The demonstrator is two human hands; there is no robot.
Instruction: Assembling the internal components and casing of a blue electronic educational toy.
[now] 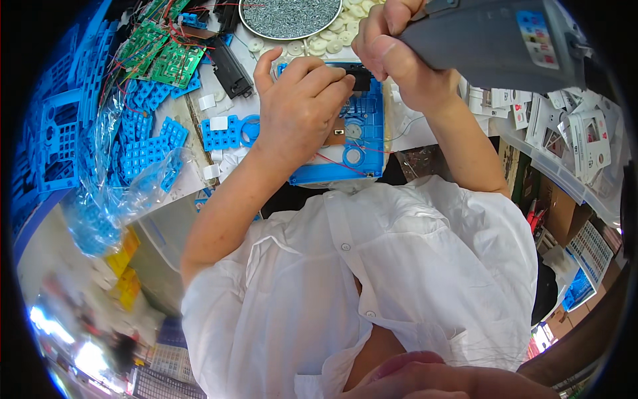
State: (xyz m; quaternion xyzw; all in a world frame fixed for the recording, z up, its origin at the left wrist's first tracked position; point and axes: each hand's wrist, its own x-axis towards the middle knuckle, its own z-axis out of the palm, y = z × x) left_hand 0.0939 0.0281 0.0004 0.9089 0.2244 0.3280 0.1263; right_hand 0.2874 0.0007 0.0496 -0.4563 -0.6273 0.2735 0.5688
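My left hand (299, 110) rests on a blue plastic housing (362, 143) lying on the bench, its fingertips pinching a small black part (362, 80) at the housing's top edge. Thin red wires and a round blue ring show inside the housing. My right hand (392, 50) grips the handle of a grey electric screwdriver (498, 43), held above the housing's upper right corner. The tool's tip is hidden behind my fingers.
A round tray of small screws (289, 16) and white round caps (332, 40) lie at the back. Green circuit boards (163, 53), blue plastic keypad frames (149, 149) and a clear bag of blue parts fill the left. Printed white cards (578, 133) sit in a bin on the right.
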